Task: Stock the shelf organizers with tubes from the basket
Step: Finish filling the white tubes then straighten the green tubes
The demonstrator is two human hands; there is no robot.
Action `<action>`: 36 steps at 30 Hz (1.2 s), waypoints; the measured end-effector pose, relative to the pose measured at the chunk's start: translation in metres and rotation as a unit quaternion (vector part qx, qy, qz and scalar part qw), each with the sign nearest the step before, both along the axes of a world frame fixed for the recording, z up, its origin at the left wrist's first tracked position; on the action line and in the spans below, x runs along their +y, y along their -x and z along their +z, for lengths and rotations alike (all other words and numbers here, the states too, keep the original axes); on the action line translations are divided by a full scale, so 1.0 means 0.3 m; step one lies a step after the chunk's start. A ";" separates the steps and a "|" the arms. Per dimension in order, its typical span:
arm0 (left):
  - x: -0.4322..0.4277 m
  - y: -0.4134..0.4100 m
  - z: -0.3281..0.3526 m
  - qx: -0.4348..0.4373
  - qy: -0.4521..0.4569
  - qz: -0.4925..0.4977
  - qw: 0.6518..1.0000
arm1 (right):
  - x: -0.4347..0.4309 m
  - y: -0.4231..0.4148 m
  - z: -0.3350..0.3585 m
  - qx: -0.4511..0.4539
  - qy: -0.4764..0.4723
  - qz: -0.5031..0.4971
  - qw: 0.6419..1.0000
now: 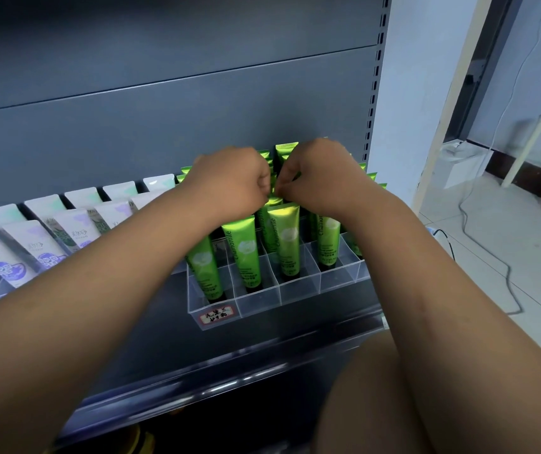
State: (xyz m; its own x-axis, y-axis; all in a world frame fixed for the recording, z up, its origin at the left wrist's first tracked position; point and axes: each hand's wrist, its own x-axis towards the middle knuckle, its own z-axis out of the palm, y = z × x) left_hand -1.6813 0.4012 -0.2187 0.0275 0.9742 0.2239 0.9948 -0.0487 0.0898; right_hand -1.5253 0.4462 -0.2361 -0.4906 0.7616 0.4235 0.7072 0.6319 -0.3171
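Left hand (229, 181) and right hand (321, 178) are each pinching, fingers (264, 186) curled, the crimped top of a green tube (266, 221) standing cap-down in the organizer (295, 296) ("Chamomile" running lengthwise).

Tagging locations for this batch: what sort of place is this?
Probably a shop aisle, or a mock-up: grey slotted shelving, clear organizers holding rows of green tubes, a handwritten label on one.

Dark grey metal shelving back panel (164, 77), upper left and centre; slotted upright (378, 77) beside pale blue wall (426, 60). Right side: white tiled floor (508, 224), trailing black cable (507, 276), white box (465, 168), leaning pale pole (524, 150).
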 end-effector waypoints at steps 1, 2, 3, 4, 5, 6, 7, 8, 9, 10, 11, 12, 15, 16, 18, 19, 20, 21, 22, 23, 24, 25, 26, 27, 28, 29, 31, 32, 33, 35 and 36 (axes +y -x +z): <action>-0.001 0.000 -0.003 -0.001 -0.005 -0.002 1.000 | 0.003 0.000 -0.004 0.001 0.005 -0.004 1.000; -0.003 0.001 -0.007 -0.003 -0.009 -0.005 1.000 | 0.006 0.000 -0.008 0.001 0.009 -0.009 1.000; -0.006 0.001 -0.010 -0.005 -0.014 -0.009 1.000 | 0.009 0.001 -0.012 0.003 0.011 -0.013 1.000; -0.007 0.003 -0.013 -0.007 -0.020 -0.013 1.000 | 0.012 0.001 -0.013 0.005 0.013 -0.016 1.000; -0.009 0.006 -0.016 -0.008 -0.027 -0.018 0.999 | 0.014 0.000 -0.014 0.007 0.015 -0.019 1.000; -0.010 0.008 -0.019 -0.010 -0.032 -0.021 0.999 | 0.014 -0.001 -0.014 0.006 0.016 -0.021 1.000; -0.013 0.008 -0.020 -0.010 -0.037 -0.023 0.999 | 0.013 -0.002 -0.014 0.003 0.016 -0.022 1.000; -0.015 0.007 -0.022 -0.011 -0.041 -0.025 0.999 | 0.011 -0.003 -0.014 0.001 0.014 -0.023 1.000; -0.017 0.005 -0.024 -0.011 -0.046 -0.028 0.999 | 0.011 -0.004 -0.015 0.002 0.011 -0.024 1.000; -0.018 0.005 -0.025 -0.011 -0.050 -0.031 0.998 | 0.011 -0.005 -0.016 0.005 0.008 -0.023 1.000; -0.017 0.005 -0.026 -0.012 -0.053 -0.032 0.998 | 0.012 -0.005 -0.017 0.008 0.006 -0.022 1.000; -0.017 0.005 -0.026 -0.013 -0.055 -0.032 0.998 | 0.012 -0.006 -0.017 0.010 0.005 -0.021 1.000; -0.015 0.005 -0.026 -0.017 -0.055 -0.028 0.998 | 0.013 -0.005 -0.020 0.010 0.005 -0.024 1.000; -0.014 0.004 -0.027 -0.017 -0.057 -0.028 0.998 | 0.013 -0.006 -0.020 0.009 0.003 -0.024 1.000; -0.013 0.000 -0.033 -0.016 -0.060 -0.029 0.998 | 0.015 -0.007 -0.023 0.008 0.003 -0.023 1.000; -0.012 -0.002 -0.035 -0.016 -0.061 -0.029 0.998 | 0.016 -0.008 -0.024 0.008 0.005 -0.022 1.000; -0.011 -0.002 -0.036 -0.016 -0.062 -0.030 0.998 | 0.018 -0.009 -0.025 0.009 0.008 -0.022 1.000; -0.010 -0.002 -0.036 -0.016 -0.062 -0.029 0.998 | 0.020 -0.010 -0.026 0.010 0.010 -0.023 1.000; -0.009 -0.002 -0.036 -0.015 -0.061 -0.028 0.998 | 0.022 -0.011 -0.026 0.012 0.011 -0.025 1.000; -0.009 -0.003 -0.035 -0.015 -0.061 -0.027 0.998 | 0.022 -0.012 -0.026 0.014 0.011 -0.026 1.000; -0.007 -0.003 -0.034 -0.015 -0.061 -0.027 0.998 | 0.024 -0.013 -0.026 0.016 0.011 -0.026 0.999; -0.006 -0.004 -0.033 -0.015 -0.060 -0.027 0.998 | 0.024 -0.014 -0.026 0.019 0.011 -0.026 0.999; -0.005 -0.004 -0.034 -0.014 -0.058 -0.027 0.998 | 0.025 -0.015 -0.025 0.021 0.011 -0.025 0.999; -0.005 -0.004 -0.035 -0.014 -0.057 -0.028 0.998 | 0.025 -0.015 -0.026 0.019 0.011 -0.025 0.999; -0.004 -0.003 -0.036 -0.014 -0.055 -0.029 0.998 | 0.025 -0.015 -0.026 0.017 0.013 -0.024 0.999; -0.004 -0.001 -0.036 -0.017 -0.054 -0.030 0.998 | 0.025 -0.016 -0.026 0.015 0.015 -0.024 0.999; -0.003 0.000 -0.037 -0.021 -0.054 -0.031 0.998 | 0.023 -0.015 -0.026 0.016 0.019 -0.023 0.999; -0.003 0.000 -0.036 -0.023 -0.054 -0.032 0.998 | 0.022 -0.015 -0.025 0.017 0.018 -0.022 0.999; -0.003 -0.001 -0.035 -0.024 -0.055 -0.032 0.998 | 0.021 -0.015 -0.025 0.017 0.016 -0.022 0.999; 0.000 -0.001 -0.032 -0.028 -0.055 -0.034 0.998 | 0.021 -0.015 -0.023 0.016 0.011 -0.024 1.000; 0.002 -0.001 -0.031 -0.027 -0.055 -0.035 0.998 | 0.021 -0.016 -0.023 0.017 0.010 -0.026 0.999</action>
State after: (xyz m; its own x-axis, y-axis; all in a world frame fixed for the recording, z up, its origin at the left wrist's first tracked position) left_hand -1.6809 0.4018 -0.2279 0.0787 0.9402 0.3315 0.9825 -0.1295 0.1338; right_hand -1.5204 0.4526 -0.2429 -0.4368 0.7936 0.4235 0.7274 0.5886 -0.3528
